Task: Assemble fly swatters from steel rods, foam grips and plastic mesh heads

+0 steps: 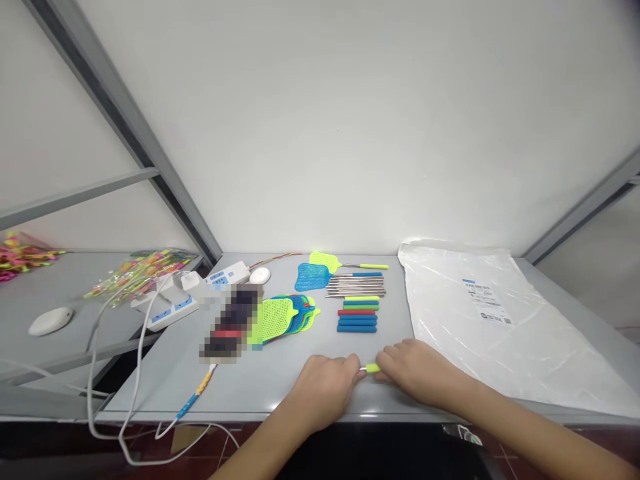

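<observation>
Near the front edge of the table, my left hand [327, 387] is closed around a thin metal rod, of which a short stretch shows. My right hand [417, 370] grips a yellow-green handle [373, 367] that sits on the rod's end. Beyond the hands lie several coloured handle grips [357, 320] in blue, red, green and yellow. Behind those is a row of metal rods [355, 287]. To the left, perforated fly swatter heads [275, 320] overlap in a pile. At the back rest a yellow fly swatter [325, 261] and a blue fly swatter [313, 277], both with handles.
A large white plastic package [480, 320] covers the table's right side. At left are a pixelated phone [233, 323] on a cable, power strips [173, 310] and a round white disc [259, 275]. White cables [137, 373] hang over the front edge. A wall stands behind.
</observation>
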The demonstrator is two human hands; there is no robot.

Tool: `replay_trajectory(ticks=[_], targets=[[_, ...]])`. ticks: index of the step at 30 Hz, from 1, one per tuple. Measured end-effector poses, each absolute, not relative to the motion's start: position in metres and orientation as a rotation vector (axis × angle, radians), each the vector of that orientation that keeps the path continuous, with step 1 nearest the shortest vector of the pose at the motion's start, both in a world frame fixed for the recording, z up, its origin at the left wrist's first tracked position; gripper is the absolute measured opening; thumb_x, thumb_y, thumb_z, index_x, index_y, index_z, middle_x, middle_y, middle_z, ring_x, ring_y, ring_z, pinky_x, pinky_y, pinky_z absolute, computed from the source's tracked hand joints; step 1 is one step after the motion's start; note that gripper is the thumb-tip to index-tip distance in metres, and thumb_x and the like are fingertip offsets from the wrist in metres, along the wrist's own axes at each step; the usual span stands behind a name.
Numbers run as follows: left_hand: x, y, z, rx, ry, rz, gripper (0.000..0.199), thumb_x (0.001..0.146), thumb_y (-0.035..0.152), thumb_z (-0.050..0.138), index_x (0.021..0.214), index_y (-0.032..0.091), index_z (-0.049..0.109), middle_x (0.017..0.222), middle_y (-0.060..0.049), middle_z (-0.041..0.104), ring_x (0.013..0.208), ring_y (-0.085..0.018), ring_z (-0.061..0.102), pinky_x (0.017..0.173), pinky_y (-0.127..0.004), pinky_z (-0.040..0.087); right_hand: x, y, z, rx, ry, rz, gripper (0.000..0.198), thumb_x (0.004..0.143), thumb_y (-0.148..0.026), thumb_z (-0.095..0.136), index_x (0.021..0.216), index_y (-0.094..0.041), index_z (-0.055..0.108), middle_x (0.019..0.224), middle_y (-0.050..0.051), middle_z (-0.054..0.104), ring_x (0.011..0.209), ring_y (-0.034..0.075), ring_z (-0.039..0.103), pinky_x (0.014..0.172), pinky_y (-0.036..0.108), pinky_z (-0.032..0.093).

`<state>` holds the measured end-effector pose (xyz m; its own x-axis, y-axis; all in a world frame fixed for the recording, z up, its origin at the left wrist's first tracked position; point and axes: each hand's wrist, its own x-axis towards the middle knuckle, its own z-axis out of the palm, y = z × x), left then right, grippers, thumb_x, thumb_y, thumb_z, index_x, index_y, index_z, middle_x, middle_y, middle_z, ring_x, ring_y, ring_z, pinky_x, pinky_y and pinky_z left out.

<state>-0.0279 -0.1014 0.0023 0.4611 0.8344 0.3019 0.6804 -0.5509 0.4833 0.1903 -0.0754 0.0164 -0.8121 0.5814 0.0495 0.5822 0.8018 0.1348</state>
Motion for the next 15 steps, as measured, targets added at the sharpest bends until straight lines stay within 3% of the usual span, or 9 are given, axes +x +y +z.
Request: replay_trajectory(ticks=[7,12,15], targets=[[-0.068,-0.125,0.012,1.914,1.308,0.723,0.030,0.089,0.045,0.051,0.069,0.024,0.058,0.057,0.001,0.053,0.051,-0.017,0.045,0.055,-0.026,0.028,0.227,-0.061,0.021,-0.859,-2.795,-0.080,0.035,0.100,-0.036,0.032,0.079,-0.022,0.056,0.071,0.005,0.061,0.061,0.016,0.050,0.059,0.032,0.032],[-0.100,-0.123,0.033,1.689,1.279,0.601,0.038,0.094,0.048,0.037,0.070,0.022,0.052,0.071,0.001,0.056,0.066,-0.016,0.048,0.063,-0.023,0.035,0.300,-0.010,0.041,-1.347,-2.492,-0.321,0.042,0.099,-0.047,0.030,0.076,-0.023,0.056,0.068,0.005,0.055,0.057,0.017,0.045,0.056,0.031,0.028],[-0.091,-0.117,0.038,1.743,1.327,0.671,0.035,0.094,0.046,0.039,0.071,0.022,0.053,0.068,0.001,0.055,0.066,-0.017,0.050,0.063,-0.024,0.033,0.285,-0.014,0.039,-1.248,-2.572,-0.330,0.034,0.098,-0.044,0.037,0.086,-0.021,0.060,0.078,0.006,0.057,0.069,0.019,0.051,0.063,0.032,0.035]])
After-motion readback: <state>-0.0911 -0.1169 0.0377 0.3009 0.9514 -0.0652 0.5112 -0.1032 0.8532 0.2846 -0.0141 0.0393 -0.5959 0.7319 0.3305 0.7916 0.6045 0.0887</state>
